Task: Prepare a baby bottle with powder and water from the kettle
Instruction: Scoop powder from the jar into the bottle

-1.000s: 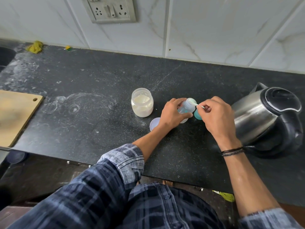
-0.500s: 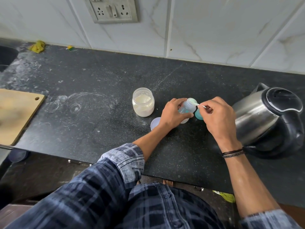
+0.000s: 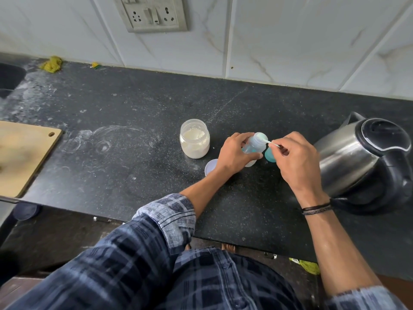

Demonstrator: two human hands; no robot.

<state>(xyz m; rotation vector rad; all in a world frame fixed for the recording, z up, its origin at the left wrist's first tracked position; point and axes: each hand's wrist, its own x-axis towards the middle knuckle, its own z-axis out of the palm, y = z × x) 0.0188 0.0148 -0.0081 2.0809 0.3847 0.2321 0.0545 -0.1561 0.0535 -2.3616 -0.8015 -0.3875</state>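
Left hand [image 3: 232, 156] wraps the baby bottle [image 3: 253, 146] between powder jar [image 3: 194, 142] and kettle [image 3: 357, 157], toward the counter [image 3: 134, 175] front edge; right hand [image 3: 297, 159] pinches a small scoop [image 3: 269, 142] at its mouth. Narrow neck, so one wobble could scatter powder over the stone

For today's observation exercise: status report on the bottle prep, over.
Left hand grips baby bottle, tilted. Right hand pinches white scoop at bottle mouth. Kettle close by right hand, not blocking.
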